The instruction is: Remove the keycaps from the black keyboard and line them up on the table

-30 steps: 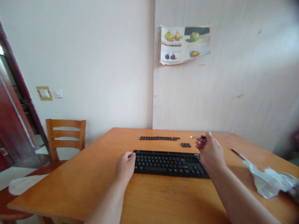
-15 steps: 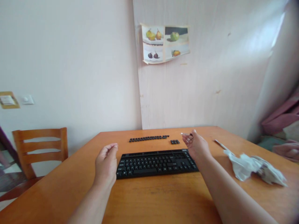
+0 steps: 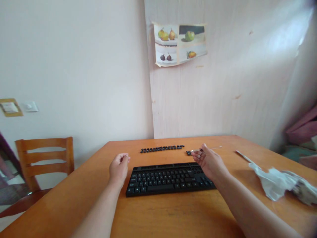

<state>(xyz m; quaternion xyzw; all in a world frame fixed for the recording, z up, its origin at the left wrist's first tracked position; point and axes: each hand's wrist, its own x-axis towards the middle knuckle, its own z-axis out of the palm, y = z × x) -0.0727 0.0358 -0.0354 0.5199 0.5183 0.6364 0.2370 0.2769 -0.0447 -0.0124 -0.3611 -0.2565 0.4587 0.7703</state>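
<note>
A black keyboard (image 3: 163, 180) lies on the wooden table (image 3: 173, 215) between my forearms. Behind it runs a row of loose black keycaps (image 3: 162, 149), with a smaller group of keycaps (image 3: 189, 153) to the right, partly hidden by my right hand. Over the keyboard's far right part, my right hand (image 3: 210, 162) pinches a thin tool (image 3: 194, 151) with a shiny tip; its exact kind is unclear. My left hand (image 3: 119, 169) is closed beside the keyboard's far left corner, thumb against curled fingers. Whatever it may hold is hidden.
Crumpled white plastic (image 3: 274, 183) and a thin pale strip (image 3: 244, 156) lie at the right of the table. A wooden chair (image 3: 46, 163) stands to the left. The wall behind carries a fruit picture (image 3: 178, 44). Part of another person's hand (image 3: 309, 162) shows at the right edge.
The view has shifted a little left. My right hand has come lower, bringing the tool's tip near the small keycap group. My left hand has moved slightly right, still closed.
</note>
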